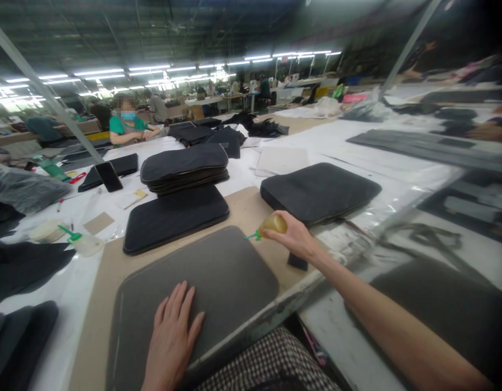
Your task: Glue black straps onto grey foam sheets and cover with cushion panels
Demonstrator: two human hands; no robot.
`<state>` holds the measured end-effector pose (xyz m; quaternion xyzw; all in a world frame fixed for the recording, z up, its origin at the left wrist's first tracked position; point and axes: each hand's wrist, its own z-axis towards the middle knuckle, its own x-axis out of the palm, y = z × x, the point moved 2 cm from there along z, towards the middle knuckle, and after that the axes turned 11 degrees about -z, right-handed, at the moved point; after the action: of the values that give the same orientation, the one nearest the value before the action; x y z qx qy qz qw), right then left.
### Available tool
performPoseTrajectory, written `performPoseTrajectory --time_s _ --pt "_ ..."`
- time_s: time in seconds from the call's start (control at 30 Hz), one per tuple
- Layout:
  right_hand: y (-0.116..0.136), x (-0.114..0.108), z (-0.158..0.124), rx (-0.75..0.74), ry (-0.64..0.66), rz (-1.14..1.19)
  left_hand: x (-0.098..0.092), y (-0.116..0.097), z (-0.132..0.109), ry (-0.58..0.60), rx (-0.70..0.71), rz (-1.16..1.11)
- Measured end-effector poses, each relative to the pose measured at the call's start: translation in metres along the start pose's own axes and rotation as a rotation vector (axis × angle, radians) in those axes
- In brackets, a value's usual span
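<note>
A grey rounded panel [218, 271] lies on brown board at the table's near edge. My left hand [173, 326] rests flat on it, fingers stretched out. In my right hand [294, 234] is a glue bottle [274, 224] with yellowish contents and a green nozzle. Its tip points left, at the panel's far right edge; whether it touches I cannot tell. Beyond the panel lies a black rounded panel [175, 220], with a stack of similar black panels [183, 168] behind it. Another black stack [320, 190] is past my right hand.
A second bottle with a green nozzle [85, 243] stands at the left. Near it are a phone [108, 176] and a small brown card [98, 223]. Dark pieces [23, 342] lie at the lower left. Across the table sits a person in green [131, 127].
</note>
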<state>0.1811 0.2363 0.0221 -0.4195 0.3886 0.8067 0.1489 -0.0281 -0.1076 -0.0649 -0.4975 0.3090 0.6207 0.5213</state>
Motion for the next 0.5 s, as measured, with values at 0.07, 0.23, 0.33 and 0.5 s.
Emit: performPoseTrajectory --time_s 0.07,0.23,0.33,0.5 --pt "-0.003 -0.007 -0.011 0.029 0.02 -0.008 -0.001 -0.001 0.0 0.013 -0.003 0.0" --pt "-0.01 -0.025 -0.045 0.097 0.082 -0.038 -0.001 -0.002 0.0 0.014 -0.011 -0.013" --pt "-0.015 -0.037 -0.067 0.114 0.082 -0.046 -0.001 -0.002 0.0 0.014 -0.01 -0.025" --pt "-0.022 -0.058 -0.108 0.183 0.11 0.003 0.0 -0.002 -0.001 0.022 -0.005 -0.029"
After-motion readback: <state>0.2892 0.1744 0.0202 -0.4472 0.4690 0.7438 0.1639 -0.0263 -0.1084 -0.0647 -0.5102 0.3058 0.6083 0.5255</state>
